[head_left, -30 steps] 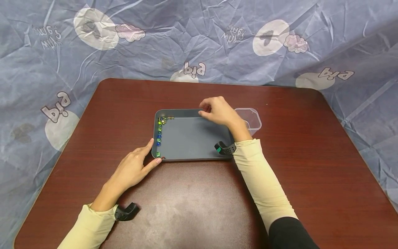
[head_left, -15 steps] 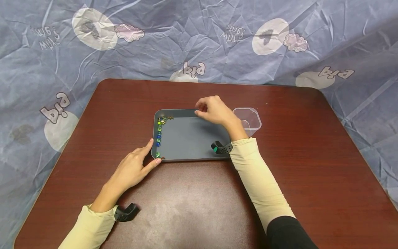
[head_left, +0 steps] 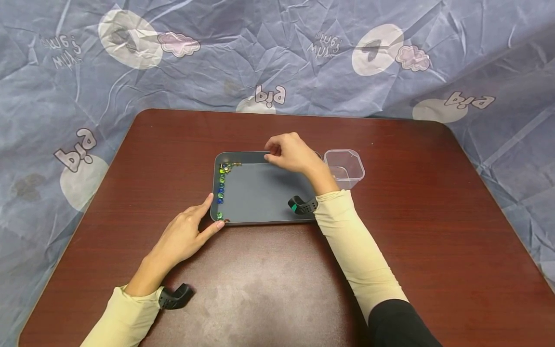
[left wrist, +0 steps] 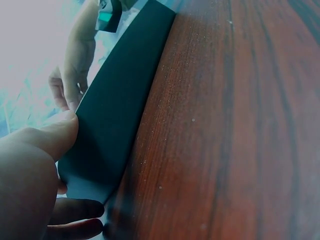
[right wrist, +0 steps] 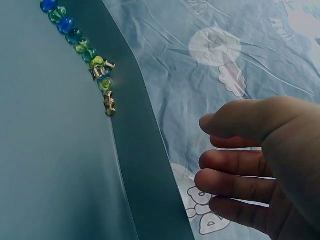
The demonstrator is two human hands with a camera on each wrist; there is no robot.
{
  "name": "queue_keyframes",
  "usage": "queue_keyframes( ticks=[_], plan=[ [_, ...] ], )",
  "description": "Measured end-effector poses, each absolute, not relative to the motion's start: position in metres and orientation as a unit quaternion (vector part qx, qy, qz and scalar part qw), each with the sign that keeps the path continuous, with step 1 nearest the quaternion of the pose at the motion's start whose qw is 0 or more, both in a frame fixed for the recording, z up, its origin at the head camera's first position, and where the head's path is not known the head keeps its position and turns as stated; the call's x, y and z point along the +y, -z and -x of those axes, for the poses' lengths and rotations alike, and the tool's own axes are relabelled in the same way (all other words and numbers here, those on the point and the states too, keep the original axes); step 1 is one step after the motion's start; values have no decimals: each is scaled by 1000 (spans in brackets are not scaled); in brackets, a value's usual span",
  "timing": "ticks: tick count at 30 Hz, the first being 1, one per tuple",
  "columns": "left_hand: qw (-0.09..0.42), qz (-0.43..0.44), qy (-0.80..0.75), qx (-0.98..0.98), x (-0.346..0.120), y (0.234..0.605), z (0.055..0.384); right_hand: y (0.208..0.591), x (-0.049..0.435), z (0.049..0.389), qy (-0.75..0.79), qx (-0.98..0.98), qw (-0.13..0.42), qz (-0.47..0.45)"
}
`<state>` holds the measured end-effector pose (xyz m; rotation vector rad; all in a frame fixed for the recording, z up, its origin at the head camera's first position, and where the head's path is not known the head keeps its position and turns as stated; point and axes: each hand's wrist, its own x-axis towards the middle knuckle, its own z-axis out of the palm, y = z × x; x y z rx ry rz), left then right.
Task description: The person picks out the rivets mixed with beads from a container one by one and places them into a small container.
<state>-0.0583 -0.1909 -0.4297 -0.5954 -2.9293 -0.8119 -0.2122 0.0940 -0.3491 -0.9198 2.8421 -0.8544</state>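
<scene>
A shallow grey tray point(head_left: 256, 193) lies on the table. Along its left wall runs a row of blue and green glass marbles point(head_left: 221, 190). Small brass-coloured metal pieces point(right wrist: 110, 103) lie with several marbles at the back left corner. My left hand point(head_left: 182, 233) touches the tray's near left corner, index finger at the left side and thumb on the near rim. In the left wrist view, that thumb point(left wrist: 62, 127) presses the rim. Above the tray's back rim hovers my right hand point(head_left: 292, 152), fingers loosely bent, with nothing visible between them.
A clear plastic container point(head_left: 347, 168) stands just right of the tray, partly behind the right wrist. The brown table point(head_left: 433, 217) extends around both. A wrinkled blue printed cloth point(head_left: 277, 58) hangs behind the table's far edge.
My right hand has drifted left along the tray's back rim, uncovering more of the clear container. The left hand and the marbles stay where they were.
</scene>
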Motion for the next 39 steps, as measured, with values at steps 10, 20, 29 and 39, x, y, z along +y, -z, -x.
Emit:
queue_keyframes(
  ticks=[10,20,29,39],
  plan=[
    [16,186,265,-946,-190,429,58,351,84,215,274,910,17,310],
    [20,191,268,-944,-191,429,58,353,76,218,271,911,24,311],
    [15,189,269,-944,-191,429,58,355,68,221,265,912,26,311],
    [16,189,269,-944,-191,429,58,357,58,223,275,910,39,307]
  ],
)
